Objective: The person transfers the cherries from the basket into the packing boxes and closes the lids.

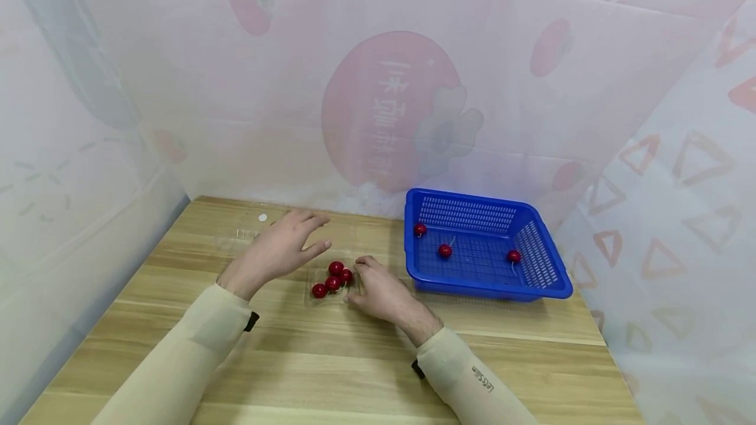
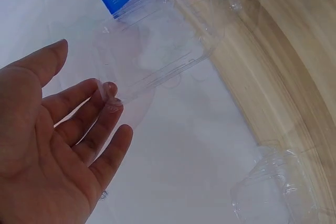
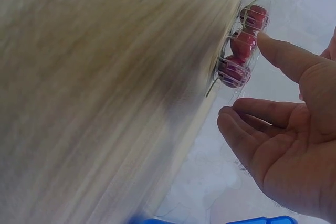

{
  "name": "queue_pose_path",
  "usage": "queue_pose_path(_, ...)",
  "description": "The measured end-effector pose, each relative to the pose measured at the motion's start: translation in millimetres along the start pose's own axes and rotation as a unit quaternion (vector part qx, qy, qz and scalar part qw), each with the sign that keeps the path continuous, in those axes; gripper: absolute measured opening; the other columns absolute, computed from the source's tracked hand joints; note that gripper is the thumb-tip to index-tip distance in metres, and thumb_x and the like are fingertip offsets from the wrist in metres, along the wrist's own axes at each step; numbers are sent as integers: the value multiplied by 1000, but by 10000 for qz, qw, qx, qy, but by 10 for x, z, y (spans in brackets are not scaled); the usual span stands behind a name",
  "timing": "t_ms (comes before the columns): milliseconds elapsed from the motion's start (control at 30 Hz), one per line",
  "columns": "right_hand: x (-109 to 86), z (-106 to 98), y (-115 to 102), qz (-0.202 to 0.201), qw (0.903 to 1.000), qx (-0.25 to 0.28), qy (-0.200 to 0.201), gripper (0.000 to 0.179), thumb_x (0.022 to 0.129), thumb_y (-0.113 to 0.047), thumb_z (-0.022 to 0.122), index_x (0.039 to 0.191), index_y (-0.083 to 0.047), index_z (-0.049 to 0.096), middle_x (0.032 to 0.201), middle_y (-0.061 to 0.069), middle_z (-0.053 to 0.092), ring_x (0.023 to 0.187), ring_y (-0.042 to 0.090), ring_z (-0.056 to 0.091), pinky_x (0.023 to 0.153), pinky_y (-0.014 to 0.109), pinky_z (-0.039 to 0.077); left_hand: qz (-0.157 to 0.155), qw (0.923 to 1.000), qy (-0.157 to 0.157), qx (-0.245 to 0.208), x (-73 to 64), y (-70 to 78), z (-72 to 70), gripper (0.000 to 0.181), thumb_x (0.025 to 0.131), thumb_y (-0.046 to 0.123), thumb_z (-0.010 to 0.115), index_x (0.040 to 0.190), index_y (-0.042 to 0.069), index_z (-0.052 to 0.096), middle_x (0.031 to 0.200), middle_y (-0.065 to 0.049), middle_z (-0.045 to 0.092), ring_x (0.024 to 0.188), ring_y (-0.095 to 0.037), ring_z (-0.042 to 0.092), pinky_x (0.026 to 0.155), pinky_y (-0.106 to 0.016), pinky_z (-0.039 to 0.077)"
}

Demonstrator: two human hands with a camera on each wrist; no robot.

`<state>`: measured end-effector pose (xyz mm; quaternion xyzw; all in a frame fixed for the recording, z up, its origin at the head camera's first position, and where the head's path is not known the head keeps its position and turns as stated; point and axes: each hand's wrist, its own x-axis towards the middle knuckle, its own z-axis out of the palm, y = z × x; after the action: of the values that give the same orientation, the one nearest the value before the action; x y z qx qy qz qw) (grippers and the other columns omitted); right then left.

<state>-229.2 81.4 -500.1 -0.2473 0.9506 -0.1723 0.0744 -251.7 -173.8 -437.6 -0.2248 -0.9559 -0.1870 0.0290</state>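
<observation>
A clear plastic box (image 1: 314, 300) holding several red cherries (image 1: 333, 283) stands on the table. Its transparent lid (image 2: 157, 51) is raised, and in the left wrist view the fingertips of my left hand (image 1: 277, 246) show through a corner of it, with the thumb apart. At the box's right end is my right hand (image 1: 382, 289), thumb toward the near side and fingers toward the far side. In the right wrist view that thumb overlaps the box's edge beside the cherries (image 3: 243, 44); whether the fingers press the plastic is hard to tell.
To the right stands a blue basket (image 1: 472, 289) with three cherries (image 1: 445, 251) spread inside. Another clear plastic container (image 2: 262, 198) lies at the back left, beside a small white round spot (image 1: 262, 218). A printed sheet (image 1: 390, 110) hangs behind the wooden table (image 1: 307, 372).
</observation>
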Motion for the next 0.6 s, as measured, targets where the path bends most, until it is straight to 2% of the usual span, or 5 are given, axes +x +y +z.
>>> queue_pose_path(200,-1,8,18,-1,10000,-1,5,65,106,-32,90,155,5,69,164,17,68,149,32,73,130,45,61,304,9988,182,332,-79,66,64,51,117,40,75,156,6,71,153,-17,75,143,-41,73,119,-64,64)
queue_pose_path(333,-15,0,29,-21,10000,69,-7,64,106,-32,90,154,5,70,162,19,69,147,33,73,129,46,61,406,9982,189,405,-145,109,99,46,116,39,77,150,8,75,146,-13,77,134,-38,76,111,-61,68)
queue_pose_path(600,-46,-14,59,-29,9999,98,-54,63,108,-35,89,153,4,70,162,20,68,149,34,72,130,47,60,456,9982,40,376,-267,168,183,46,113,36,81,150,8,75,144,-13,78,132,-35,77,112,-58,69)
